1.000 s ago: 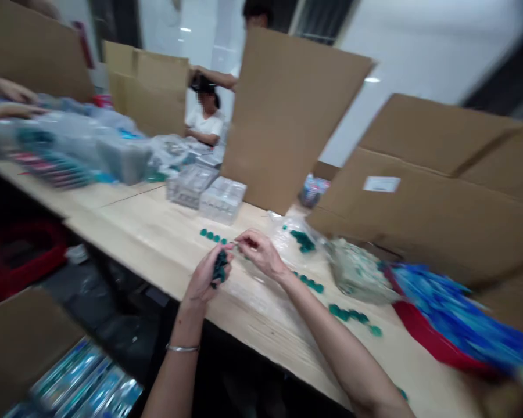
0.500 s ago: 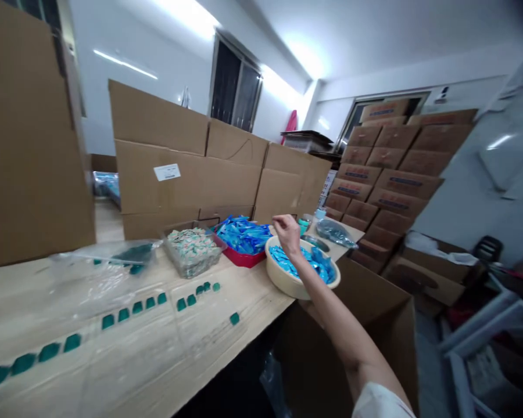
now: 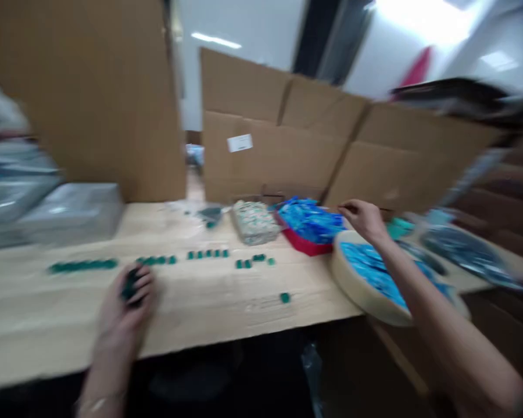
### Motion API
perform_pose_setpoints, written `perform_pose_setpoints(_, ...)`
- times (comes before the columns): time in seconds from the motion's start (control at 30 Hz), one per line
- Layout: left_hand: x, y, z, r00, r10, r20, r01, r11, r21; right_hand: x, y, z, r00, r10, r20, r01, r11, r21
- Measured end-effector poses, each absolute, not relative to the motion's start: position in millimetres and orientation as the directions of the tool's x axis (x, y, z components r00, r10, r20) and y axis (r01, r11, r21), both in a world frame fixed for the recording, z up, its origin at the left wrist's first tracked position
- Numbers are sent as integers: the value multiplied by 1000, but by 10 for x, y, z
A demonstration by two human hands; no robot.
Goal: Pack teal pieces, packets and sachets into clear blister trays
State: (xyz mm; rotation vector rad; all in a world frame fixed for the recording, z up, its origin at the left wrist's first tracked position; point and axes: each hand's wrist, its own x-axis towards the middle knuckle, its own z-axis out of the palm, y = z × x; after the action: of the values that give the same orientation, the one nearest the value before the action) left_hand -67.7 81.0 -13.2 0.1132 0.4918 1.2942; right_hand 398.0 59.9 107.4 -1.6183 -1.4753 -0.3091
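The left hand (image 3: 126, 302) clenches dark teal pieces (image 3: 131, 285) above the tabletop (image 3: 200, 313), near a row of loose teal pieces (image 3: 207, 253), while the right hand (image 3: 364, 219), open and seemingly empty, hovers above the rim of a cream bowl (image 3: 353, 284) of blue sachets (image 3: 375, 267).

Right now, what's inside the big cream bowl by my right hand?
The cream bowl holds bright blue packets. Your right forearm covers part of them, and the blur and the packets themselves hide the bowl's bottom.
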Motion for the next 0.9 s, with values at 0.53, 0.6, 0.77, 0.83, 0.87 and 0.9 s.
perform_pose_setpoints(0.53, -1505, 687, -339, -377, 912, -160, -833, -259, 489, -444, 906, 116, -650, 682, 334, 161, 554, -817)
perform_pose_setpoints(0.6, -1628, 673, -347, -390, 910, -139, -821, -275, 501, -541, 980, 127, -598, 774, 208, 119, 342, -932)
perform_pose_setpoints(0.77, -1791, 604, -308, -443, 896, 4, -650, -325, 687, -754, 1142, 157, -466, 872, 148, -14, 160, -987)
perform_pose_setpoints(0.83, -1801, 581, -295, -490, 868, 76, -499, -351, 792, -837, 1176, 149, -456, 878, 144, -38, 143, -989)
perform_pose_setpoints(0.87, -1804, 574, -292, -508, 855, 108, -434, -362, 825, -874, 1185, 140, -454, 879, 143, -54, 133, -990)
perform_pose_setpoints(0.9, -1808, 568, -293, -516, 847, 131, -391, -369, 843, -907, 1189, 130, -454, 880, 139, -73, 119, -990)
